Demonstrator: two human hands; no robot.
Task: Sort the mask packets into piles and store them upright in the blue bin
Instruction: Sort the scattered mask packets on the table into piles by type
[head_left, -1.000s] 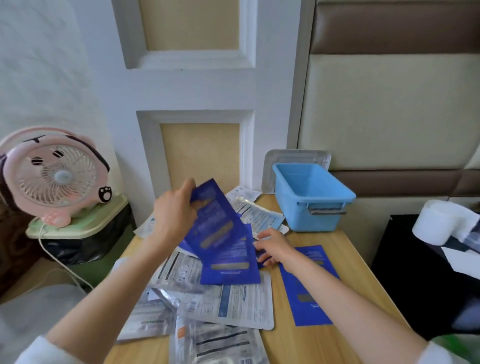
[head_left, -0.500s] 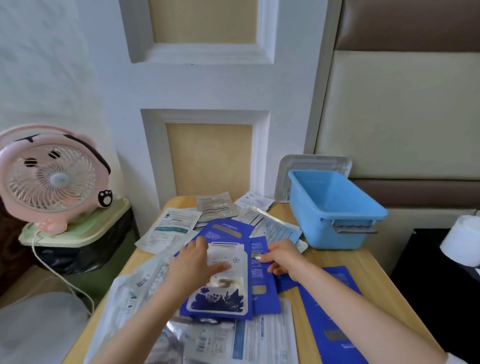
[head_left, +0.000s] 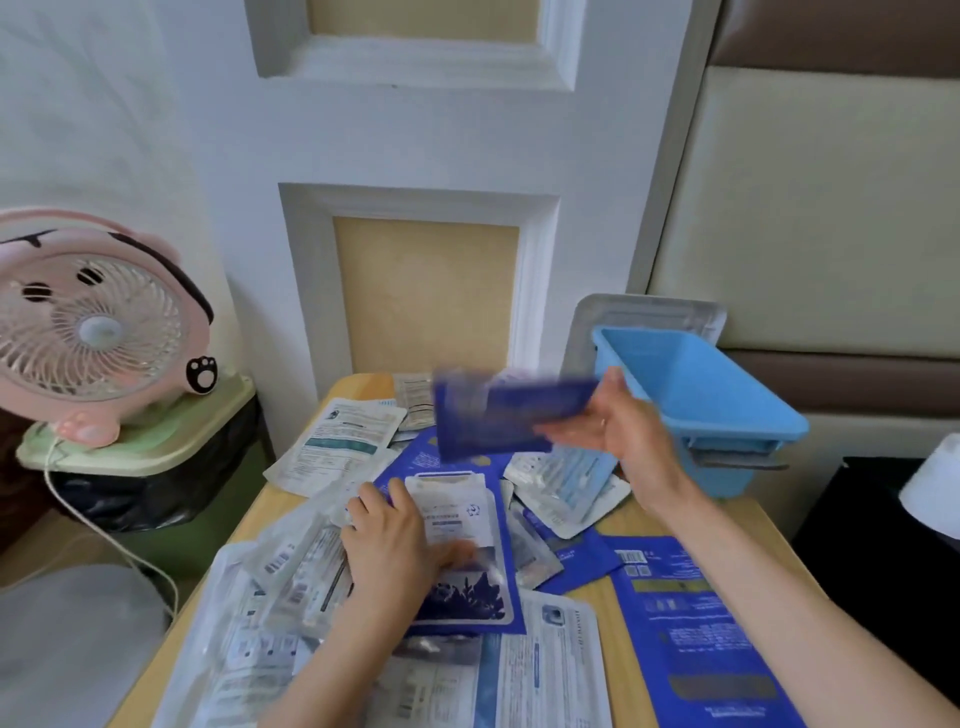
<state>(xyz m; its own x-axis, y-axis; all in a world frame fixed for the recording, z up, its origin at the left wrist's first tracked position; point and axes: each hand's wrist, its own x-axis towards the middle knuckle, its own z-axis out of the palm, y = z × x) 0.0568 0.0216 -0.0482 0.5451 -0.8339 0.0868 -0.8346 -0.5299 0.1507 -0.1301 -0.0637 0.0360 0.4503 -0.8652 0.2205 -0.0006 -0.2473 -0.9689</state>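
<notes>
Several mask packets, white, silver and dark blue, lie scattered over the small wooden table (head_left: 613, 613). My right hand (head_left: 618, 431) is raised above the table, gripping a dark blue packet (head_left: 493, 415) that looks motion-blurred, just left of the blue bin (head_left: 727, 395). My left hand (head_left: 395, 545) rests flat on a blue-and-white packet (head_left: 467, 561) in the middle of the heap, fingers spread. Another dark blue packet (head_left: 691, 629) lies face down under my right forearm. The bin stands at the table's back right corner, and nothing shows inside it.
A grey lid (head_left: 639, 322) leans on the wall behind the bin. A pink fan (head_left: 93, 327) sits on a green-lidded container (head_left: 140, 447) to the left, its cord hanging down. A white roll (head_left: 935, 488) rests on a black surface at right.
My right hand has lifted a dark blue packet off the heap and swung it up toward the bin. My left hand stays pressed on the blue-and-white packet.
</notes>
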